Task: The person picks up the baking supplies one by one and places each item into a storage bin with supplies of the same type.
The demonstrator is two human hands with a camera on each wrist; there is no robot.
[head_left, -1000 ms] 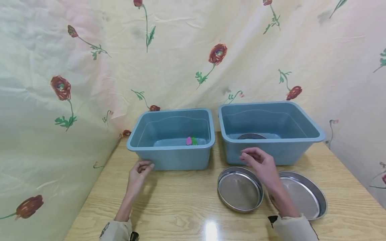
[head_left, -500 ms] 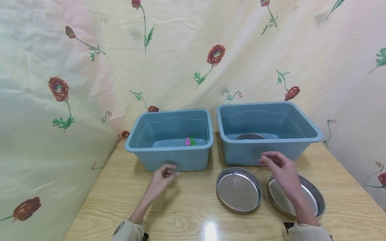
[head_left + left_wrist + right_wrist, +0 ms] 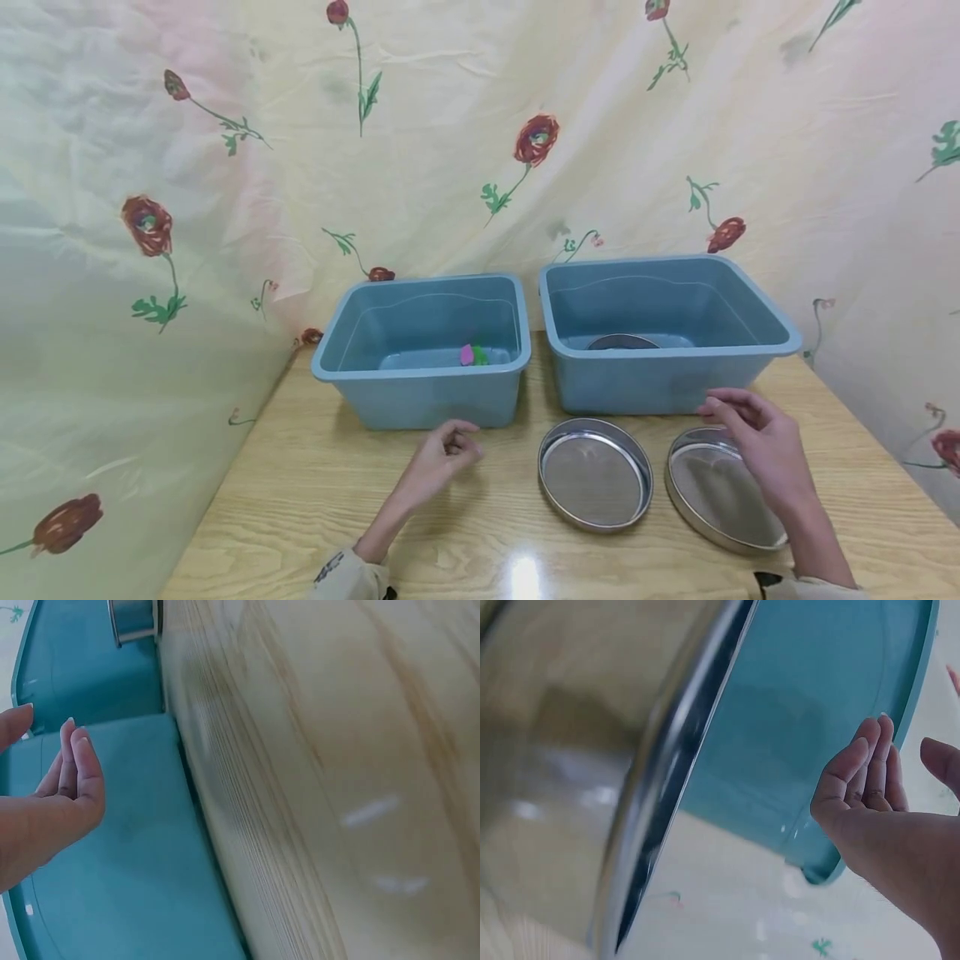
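My left hand (image 3: 442,460), fingers loosely bent and holding nothing, is over the wooden table just in front of the left blue tub (image 3: 435,400). My right hand (image 3: 761,437), also holding nothing, hovers above the right round metal sieve (image 3: 720,492) and covers part of its right side. In the right wrist view this sieve's rim (image 3: 664,750) shows large, with thumb and fingers apart beside it. Between the hands a second, slightly smaller round sieve (image 3: 596,479) lies flat on the table.
The right blue tub (image 3: 667,383) stands beside the left one at the back; inside it shows the rim of another round metal piece (image 3: 622,342). A small pink piece (image 3: 467,355) and a green piece (image 3: 481,357) lie in the left tub. Flowered cloth (image 3: 442,167) hangs behind.
Both hands have moved to the right: the left along the left tub's front, the right from between the two sieves to above the right sieve. The sieves and tubs stay put.
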